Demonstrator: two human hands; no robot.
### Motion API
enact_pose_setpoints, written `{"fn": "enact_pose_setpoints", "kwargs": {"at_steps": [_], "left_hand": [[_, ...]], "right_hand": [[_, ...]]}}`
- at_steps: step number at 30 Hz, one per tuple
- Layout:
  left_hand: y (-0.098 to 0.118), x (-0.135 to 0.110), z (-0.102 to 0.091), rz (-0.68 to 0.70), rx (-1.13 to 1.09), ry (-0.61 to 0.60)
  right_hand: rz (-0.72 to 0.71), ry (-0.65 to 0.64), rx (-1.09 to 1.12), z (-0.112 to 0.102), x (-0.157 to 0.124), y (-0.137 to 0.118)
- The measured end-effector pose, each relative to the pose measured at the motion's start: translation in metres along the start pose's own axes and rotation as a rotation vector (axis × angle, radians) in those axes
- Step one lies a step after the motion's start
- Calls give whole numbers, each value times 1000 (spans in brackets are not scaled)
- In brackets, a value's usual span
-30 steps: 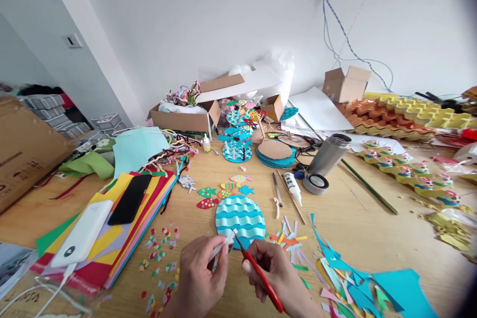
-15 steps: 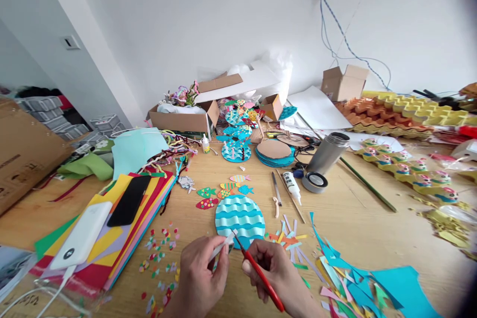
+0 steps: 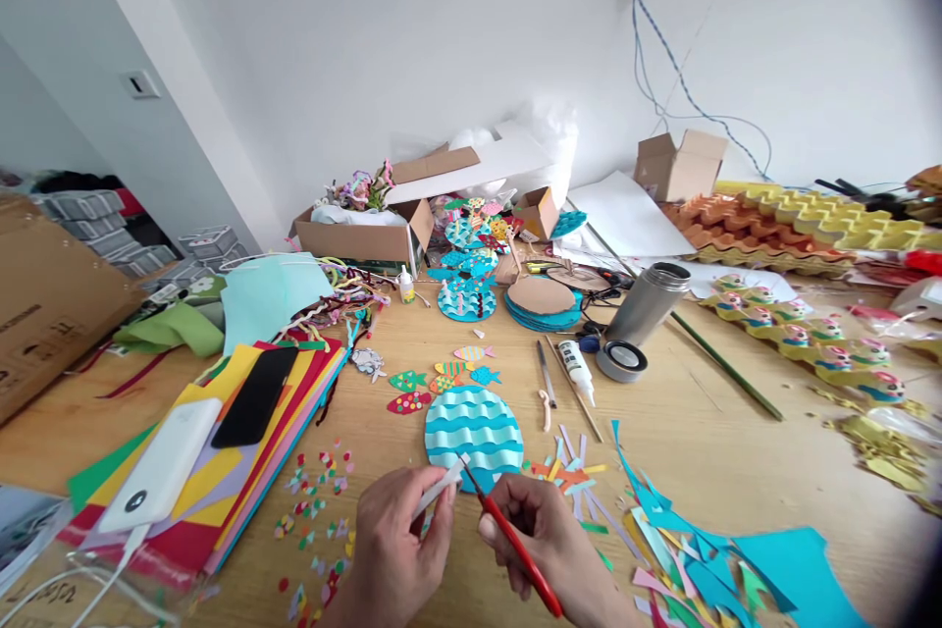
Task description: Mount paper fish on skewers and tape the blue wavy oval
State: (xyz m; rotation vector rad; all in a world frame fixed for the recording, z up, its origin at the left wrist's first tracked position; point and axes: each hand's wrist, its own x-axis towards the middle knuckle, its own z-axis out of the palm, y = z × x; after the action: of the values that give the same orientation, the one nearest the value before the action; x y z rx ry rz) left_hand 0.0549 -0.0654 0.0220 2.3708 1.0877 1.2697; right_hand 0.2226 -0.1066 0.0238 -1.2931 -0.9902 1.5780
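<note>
In the head view, my left hand (image 3: 403,535) pinches a narrow white strip (image 3: 442,483) between thumb and fingers. Red tweezers (image 3: 519,549) with a thin dark tip are held in my right hand (image 3: 549,535). Their tip meets the strip's far end, where a small whitish piece shows. Just beyond both hands lies a round blue disc (image 3: 475,422) with wavy pale-blue bands. Several patterned paper fish (image 3: 448,383) rest along its far left edge.
Coloured sheets with a phone (image 3: 255,397) and a white power bank (image 3: 160,464) lie left. Paper scraps (image 3: 684,559) spread at right. Beyond are a glue bottle (image 3: 576,370), a steel flask (image 3: 649,304) and stacked discs (image 3: 543,299). Tiny confetti (image 3: 316,481) is scattered left of my hands.
Almost nothing differs. Both hands keep the same place and grip, with the tweezers' tip still at the strip's end.
</note>
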Motion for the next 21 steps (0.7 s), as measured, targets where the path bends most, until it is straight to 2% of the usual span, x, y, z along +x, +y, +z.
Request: {"fn": "enact_pose_setpoints", "kwargs": {"at_steps": [21], "left_hand": [[2, 2, 0, 10, 39, 48]], "right_hand": [[5, -35, -22, 0, -1, -3]]}}
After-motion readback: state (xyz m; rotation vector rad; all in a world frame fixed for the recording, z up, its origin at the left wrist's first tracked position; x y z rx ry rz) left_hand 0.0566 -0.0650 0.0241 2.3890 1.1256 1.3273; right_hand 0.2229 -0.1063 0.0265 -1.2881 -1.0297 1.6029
